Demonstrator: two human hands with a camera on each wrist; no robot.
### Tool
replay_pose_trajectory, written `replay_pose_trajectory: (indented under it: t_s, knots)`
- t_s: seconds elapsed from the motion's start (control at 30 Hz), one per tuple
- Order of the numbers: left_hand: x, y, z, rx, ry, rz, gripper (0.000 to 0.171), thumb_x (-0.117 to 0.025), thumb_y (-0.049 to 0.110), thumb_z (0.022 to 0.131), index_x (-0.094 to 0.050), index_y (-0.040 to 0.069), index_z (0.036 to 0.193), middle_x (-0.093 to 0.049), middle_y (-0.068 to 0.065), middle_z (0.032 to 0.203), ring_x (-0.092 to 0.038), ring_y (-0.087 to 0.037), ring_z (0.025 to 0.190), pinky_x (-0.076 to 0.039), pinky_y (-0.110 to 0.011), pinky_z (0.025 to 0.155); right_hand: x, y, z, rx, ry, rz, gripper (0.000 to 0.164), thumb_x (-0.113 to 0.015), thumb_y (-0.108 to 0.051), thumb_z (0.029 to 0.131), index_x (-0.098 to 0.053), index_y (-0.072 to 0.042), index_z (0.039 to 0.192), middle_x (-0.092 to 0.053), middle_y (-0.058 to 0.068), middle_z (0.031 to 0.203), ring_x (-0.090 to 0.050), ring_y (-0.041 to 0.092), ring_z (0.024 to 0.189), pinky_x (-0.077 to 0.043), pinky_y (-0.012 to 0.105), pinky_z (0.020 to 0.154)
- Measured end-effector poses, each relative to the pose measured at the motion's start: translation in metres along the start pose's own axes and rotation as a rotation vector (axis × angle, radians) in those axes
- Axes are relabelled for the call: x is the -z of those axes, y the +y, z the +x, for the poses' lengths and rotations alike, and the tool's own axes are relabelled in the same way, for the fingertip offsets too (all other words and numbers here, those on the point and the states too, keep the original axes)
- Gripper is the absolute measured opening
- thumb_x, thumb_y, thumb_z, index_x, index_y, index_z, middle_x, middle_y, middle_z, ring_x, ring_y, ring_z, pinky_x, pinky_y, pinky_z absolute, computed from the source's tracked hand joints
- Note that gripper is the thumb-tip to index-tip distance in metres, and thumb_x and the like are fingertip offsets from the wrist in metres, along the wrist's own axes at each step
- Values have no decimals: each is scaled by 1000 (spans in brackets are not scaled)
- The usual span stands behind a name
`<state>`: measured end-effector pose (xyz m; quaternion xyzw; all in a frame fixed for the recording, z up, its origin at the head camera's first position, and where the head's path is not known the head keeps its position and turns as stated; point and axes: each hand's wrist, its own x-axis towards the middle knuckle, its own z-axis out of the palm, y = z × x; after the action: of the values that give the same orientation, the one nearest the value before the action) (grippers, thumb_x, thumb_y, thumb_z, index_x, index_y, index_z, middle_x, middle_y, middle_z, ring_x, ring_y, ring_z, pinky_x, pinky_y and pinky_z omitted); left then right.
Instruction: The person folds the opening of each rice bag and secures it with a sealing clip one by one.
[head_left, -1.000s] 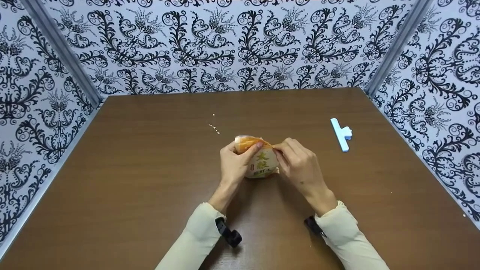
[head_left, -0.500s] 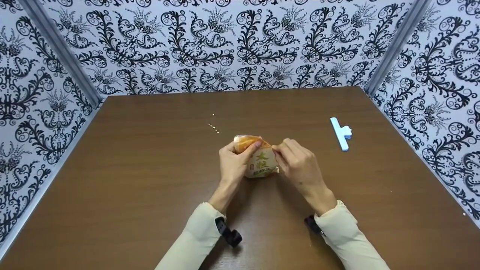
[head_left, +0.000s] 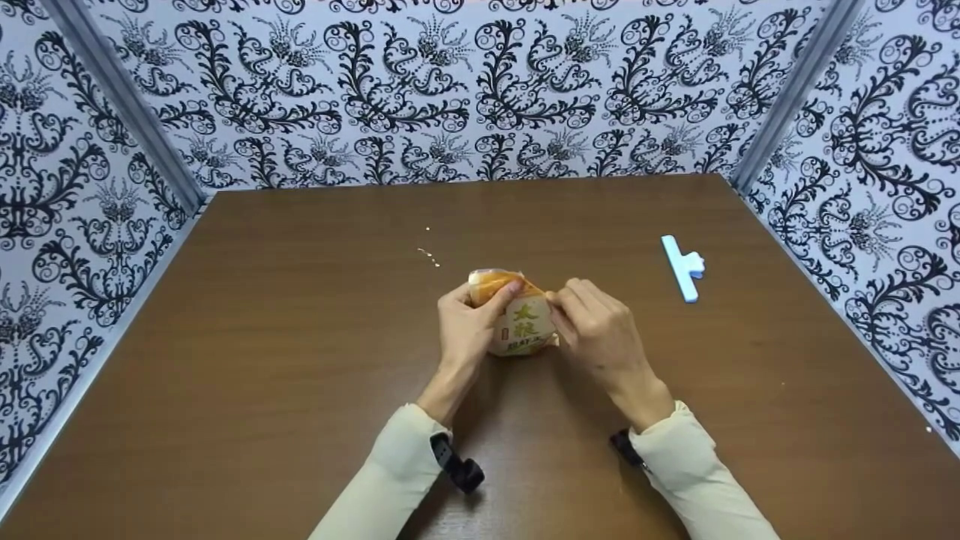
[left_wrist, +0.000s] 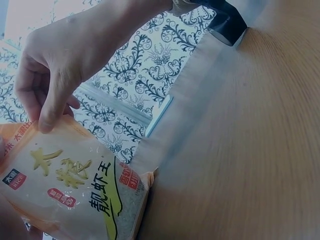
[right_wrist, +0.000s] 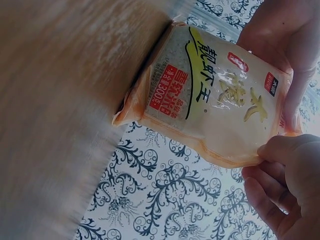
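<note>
From my end, hardly anything has changed over the last second: the bag (head_left: 529, 322) stays just off the middle of the head view, toward five o'clock, its base seemingly on the worktop (head_left: 300, 375). On its nine o'clock side the left hand (head_left: 469, 328) grips the orange top, thumb across the front; at three o'clock the right hand (head_left: 602, 330) pinches the top corner with closed fingertips. I read this as work held steady rather than advancing; whether the top is parted I can't tell. The clip (head_left: 682, 268) lies untouched toward two o'clock.
</note>
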<state>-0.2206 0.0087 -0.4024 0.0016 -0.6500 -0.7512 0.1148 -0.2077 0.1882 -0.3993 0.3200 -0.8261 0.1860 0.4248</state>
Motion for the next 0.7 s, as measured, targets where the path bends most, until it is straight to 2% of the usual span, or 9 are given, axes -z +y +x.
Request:
replay_pose_trajectory:
  t_s: [0.53, 0.7]
  knots:
    - [0, 0, 0, -10, 20, -25, 21, -87, 14, 86, -80, -1, 99, -79, -7, 85, -68, -9, 71, -55, -24, 67, 2, -1, -1, -10, -13, 15, 11, -72, -1, 94, -65, -1, 85, -56, 7, 77, -51, 19, 67, -48, 34, 59]
    - [0, 0, -1, -16, 15, -40, 21, -86, 14, 86, -80, -1, 98, -79, -5, 85, -68, -9, 71, -55, -24, 67, 1, 1, -1, 18, 7, -16, 12, -74, 3, 90, -64, -2, 84, -57, 7, 76, -52, 18, 66, -48, 33, 59]
